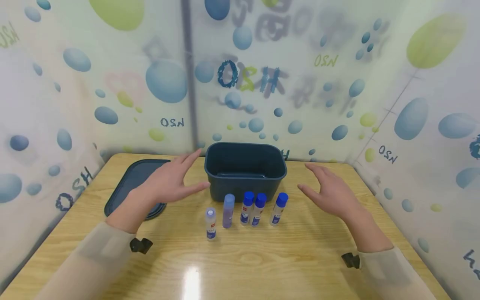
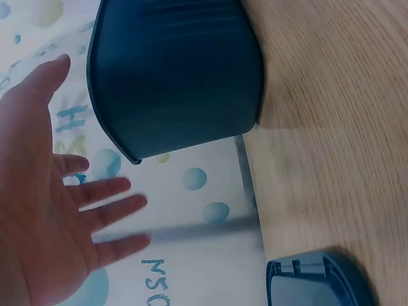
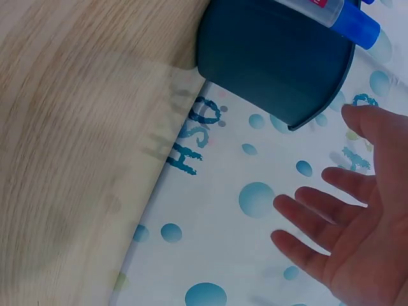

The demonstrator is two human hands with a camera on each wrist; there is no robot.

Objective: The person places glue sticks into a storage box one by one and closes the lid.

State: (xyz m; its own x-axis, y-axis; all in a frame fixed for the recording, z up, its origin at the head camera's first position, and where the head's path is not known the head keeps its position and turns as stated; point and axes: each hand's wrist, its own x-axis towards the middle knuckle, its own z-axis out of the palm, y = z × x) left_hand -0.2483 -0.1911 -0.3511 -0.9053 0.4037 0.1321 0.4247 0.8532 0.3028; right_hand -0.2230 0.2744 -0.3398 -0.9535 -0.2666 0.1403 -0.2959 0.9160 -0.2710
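Looked like a small booth of unclear use, enclosed on three sides by pale walls (image 1: 210, 116) with blue and green spots (image 1: 166, 81) and lettering (image 1: 227, 74), around a wood-grain table (image 1: 300, 258).

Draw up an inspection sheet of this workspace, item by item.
Surface: wood-grain table, bright glare near the front edge of the view.
Job's things: dark blue bin, lid off, contents not seen; three blue-capped bottles, a violet-tinted bottle and a pale-capped bottle upright before it; lid left of the bin, partly hidden.
Clutter: nothing seen.
Left grip: fingers extended, holding nothing, apart from the bin.
Right grip: empty, right of the bin, not touching it.
Cables: nothing seen.
Surroundings: pale panels with blue and green spots, lettering.
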